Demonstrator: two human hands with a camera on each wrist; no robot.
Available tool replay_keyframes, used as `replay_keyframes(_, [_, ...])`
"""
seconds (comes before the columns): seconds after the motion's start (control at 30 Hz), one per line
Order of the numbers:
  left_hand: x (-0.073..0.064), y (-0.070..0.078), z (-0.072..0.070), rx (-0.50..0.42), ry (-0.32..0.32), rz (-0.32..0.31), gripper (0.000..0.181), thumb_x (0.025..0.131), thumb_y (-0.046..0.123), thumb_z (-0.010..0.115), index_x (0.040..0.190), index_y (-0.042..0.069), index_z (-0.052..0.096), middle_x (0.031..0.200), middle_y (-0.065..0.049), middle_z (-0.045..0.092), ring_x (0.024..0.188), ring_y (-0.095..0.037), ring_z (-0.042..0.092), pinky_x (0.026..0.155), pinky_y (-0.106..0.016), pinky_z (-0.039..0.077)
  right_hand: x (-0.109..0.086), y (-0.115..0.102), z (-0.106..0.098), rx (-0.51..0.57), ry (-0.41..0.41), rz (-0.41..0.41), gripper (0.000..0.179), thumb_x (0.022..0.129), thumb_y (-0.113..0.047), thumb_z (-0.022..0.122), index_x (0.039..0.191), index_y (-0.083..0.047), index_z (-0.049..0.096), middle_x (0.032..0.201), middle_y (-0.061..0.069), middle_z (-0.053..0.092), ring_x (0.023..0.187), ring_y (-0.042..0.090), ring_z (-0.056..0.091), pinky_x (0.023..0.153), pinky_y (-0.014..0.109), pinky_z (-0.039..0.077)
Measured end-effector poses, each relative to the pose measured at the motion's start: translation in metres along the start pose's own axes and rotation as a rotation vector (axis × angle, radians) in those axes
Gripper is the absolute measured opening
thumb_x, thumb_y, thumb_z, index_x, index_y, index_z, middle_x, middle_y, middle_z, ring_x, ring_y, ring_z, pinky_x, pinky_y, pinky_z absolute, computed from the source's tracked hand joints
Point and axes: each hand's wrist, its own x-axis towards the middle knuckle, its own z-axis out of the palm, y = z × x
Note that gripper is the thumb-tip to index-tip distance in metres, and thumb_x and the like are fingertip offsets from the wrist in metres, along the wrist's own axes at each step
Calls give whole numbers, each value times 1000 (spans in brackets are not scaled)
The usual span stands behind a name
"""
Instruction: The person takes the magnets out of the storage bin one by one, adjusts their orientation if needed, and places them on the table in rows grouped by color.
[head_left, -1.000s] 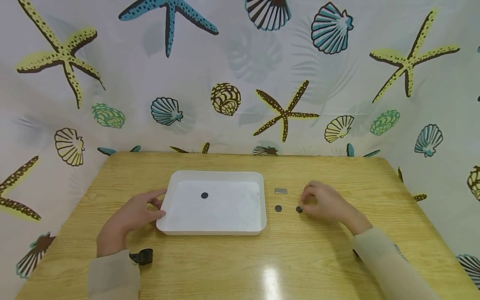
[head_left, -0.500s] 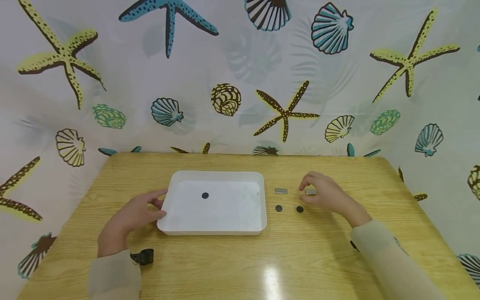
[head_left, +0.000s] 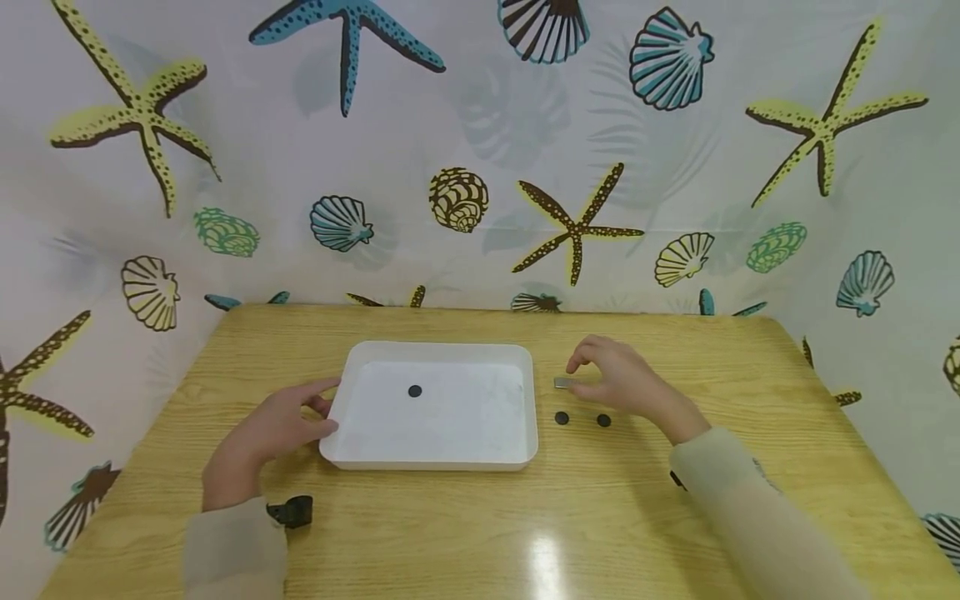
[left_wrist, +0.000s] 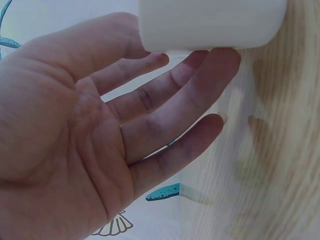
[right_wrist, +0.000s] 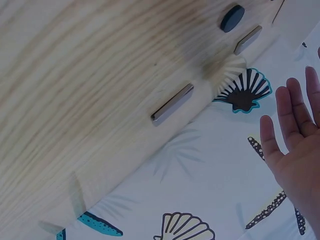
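A white rectangular tray (head_left: 427,465) holds one black disc (head_left: 415,391). My left hand (head_left: 273,429) rests against the tray's left side, thumb and fingertips spread along its edge; in the left wrist view the loosely bent fingers reach its lower edge. My right hand (head_left: 626,383) is over a small silver metal bar (head_left: 561,383), with thumb and index finger parted around it. The right wrist view shows this hand's fingers (right_wrist: 286,117) extended, apart from the two metal bars, of which one bar (right_wrist: 172,103) lies nearer the camera.
Two more black discs, a left disc (head_left: 562,418) and a right disc (head_left: 603,421), lie on the wooden table (head_left: 420,533) just in front of the right hand. A shell-patterned curtain (head_left: 450,267) hangs behind the table and along its sides.
My right hand has moved from the right black disc back past the right metal bar, then left over the other bar. My left hand stays at the tray.
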Motion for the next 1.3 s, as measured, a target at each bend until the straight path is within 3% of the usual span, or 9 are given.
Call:
replay_keyframes(0.43, [3,-3,1,2,-16,-35,72,98,16,69,160,3,34,125,-24,61,100,-28,55,78,-34,46,33,-34,12,39,-22,-83,28,94,-26,73,116,-9,71,122,6,67,117,30,64,102,47,51])
replay_keyframes(0.67, [2,-3,1,-19,1,-1,71,97,14,69,158,1,36,120,-23,61,90,-24,53,71,-34,43,48,-53,19,15,-55,-109,31,96,-28,72,120,-8,71,123,6,68,118,28,63,104,46,50])
replay_keyframes(0.87, [1,-3,0,-21,3,-4,71,97,13,69,158,0,36,120,-25,61,90,-24,53,70,-34,43,63,-67,27,-15,-52,-147,34,95,-29,73,122,-8,71,122,5,69,116,23,64,103,43,51])
replay_keyframes(1.3, [0,-2,1,-52,12,-1,71,96,10,69,157,-2,35,117,-24,60,78,-21,50,64,-31,42,85,-100,39,-33,-99,-148,43,96,-32,73,131,-8,68,127,5,68,121,22,63,107,43,49])
